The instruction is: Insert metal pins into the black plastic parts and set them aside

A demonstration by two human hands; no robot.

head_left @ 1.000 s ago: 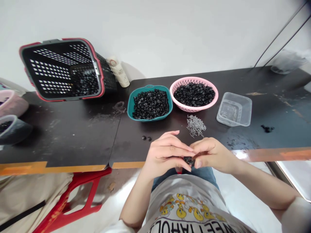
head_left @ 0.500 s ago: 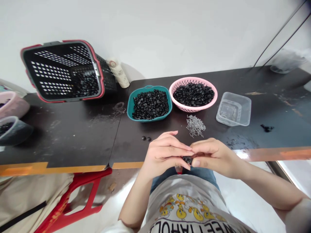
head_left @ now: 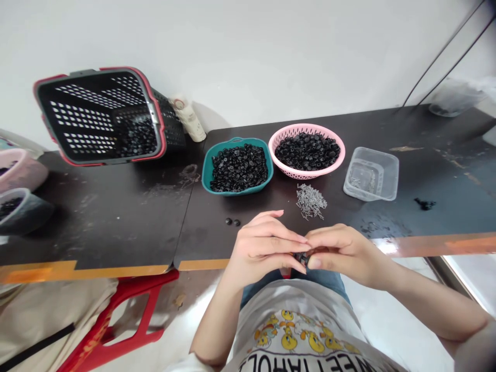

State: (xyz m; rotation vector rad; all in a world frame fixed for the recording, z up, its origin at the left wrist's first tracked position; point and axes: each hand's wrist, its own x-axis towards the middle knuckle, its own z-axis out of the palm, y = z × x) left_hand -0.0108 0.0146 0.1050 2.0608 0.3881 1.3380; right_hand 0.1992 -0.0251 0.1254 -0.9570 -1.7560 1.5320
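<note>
My left hand and my right hand meet over the near edge of the dark table, fingertips pinched together on a small black plastic part. Most of that part is hidden by my fingers. Just beyond my hands lies a loose pile of small metal pins. Behind it a teal basket and a pink basket are each filled with black round parts. Two black parts lie loose on the table to the left of my left hand.
A clear plastic tub stands right of the pins. A black and red crate lies tipped on its side at the back left, a white bottle beside it. Bowls sit at the far left edge. A red stool is under the table.
My hands have stayed pinched together on the black part, with the right fingers shifting slightly. The view has drifted a little.
</note>
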